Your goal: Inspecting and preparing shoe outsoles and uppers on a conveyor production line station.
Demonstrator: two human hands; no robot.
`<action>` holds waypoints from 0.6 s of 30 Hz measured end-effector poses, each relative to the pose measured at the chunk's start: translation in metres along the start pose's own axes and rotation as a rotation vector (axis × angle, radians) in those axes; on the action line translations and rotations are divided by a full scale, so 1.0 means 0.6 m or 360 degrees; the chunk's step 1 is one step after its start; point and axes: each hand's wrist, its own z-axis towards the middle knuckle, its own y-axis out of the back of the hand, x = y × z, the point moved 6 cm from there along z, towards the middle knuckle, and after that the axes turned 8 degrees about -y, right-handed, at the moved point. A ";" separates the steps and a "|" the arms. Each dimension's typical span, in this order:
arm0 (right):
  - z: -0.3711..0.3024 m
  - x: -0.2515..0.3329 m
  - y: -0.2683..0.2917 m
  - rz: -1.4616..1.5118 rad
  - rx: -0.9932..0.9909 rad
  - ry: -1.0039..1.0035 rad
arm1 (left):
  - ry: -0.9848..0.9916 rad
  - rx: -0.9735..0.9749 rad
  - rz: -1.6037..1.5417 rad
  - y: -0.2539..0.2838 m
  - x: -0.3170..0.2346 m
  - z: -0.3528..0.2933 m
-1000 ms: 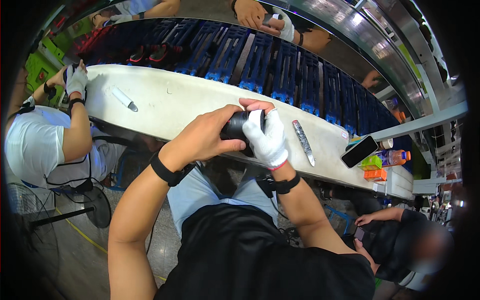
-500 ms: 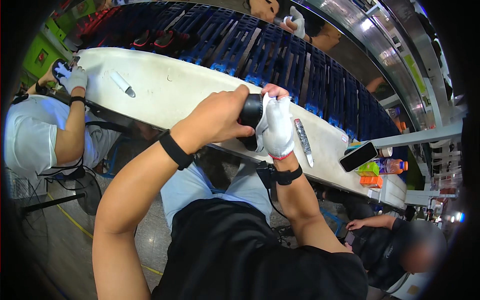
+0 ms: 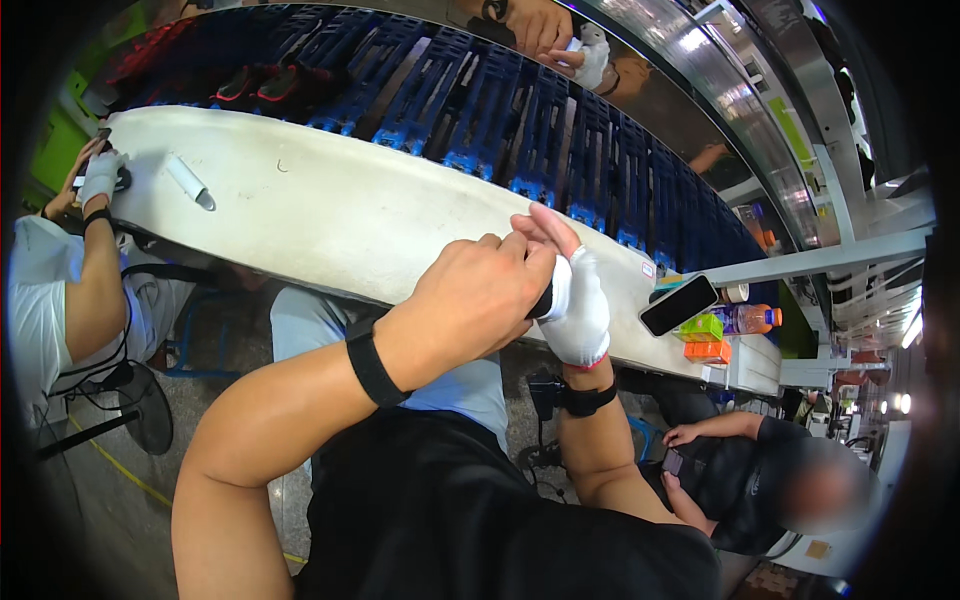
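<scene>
Dark object (image 3: 543, 301) shows only a small part in the head view, between the two hands, at the near long edge of the white bench (image 3: 300, 205); whether it touches this bench, I cannot tell. The bare left hand (image 3: 475, 297) comes over it with curled fingers. The white-gloved right hand (image 3: 577, 312) is just beside it, its uncovered fingers pointing toward the far side of the bench. What the left fingertips pinch, and how firmly the right hand closes, is hidden. On the right part of the bench lies a phone (image 3: 678, 305). The step in hand seems to be two-handed handling of this object; the next move, I judge, calls for a steady right hand and careful left fingers.
</scene>
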 end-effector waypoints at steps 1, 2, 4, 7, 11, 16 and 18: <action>-0.002 0.004 -0.003 -0.0208 0.0007 -0.0047 | 0.0017 0.0025 0.0057 -0.007 -0.001 -0.004; -0.005 0.005 -0.004 -0.0413 0.0014 -0.0094 | 0.0033 0.0053 0.0116 -0.010 0.000 -0.007; -0.020 0.006 0.000 -0.0480 0.0050 -0.0034 | -0.0066 0.0108 0.0029 -0.006 0.003 -0.009; -0.063 0.005 -0.022 -0.0930 0.0052 0.0219 | -0.0173 0.0184 0.0047 0.029 -0.006 -0.030; -0.093 -0.069 -0.010 -0.1315 -0.0040 0.0592 | 0.0216 0.0384 -0.0240 0.080 -0.006 -0.084; -0.076 -0.115 -0.042 -0.1350 -0.0126 0.0792 | 0.0445 0.0039 -0.0747 0.079 0.002 -0.167; -0.062 -0.105 -0.066 -0.1593 -0.0231 0.0880 | 0.0488 -0.0178 -0.0711 0.065 0.036 -0.201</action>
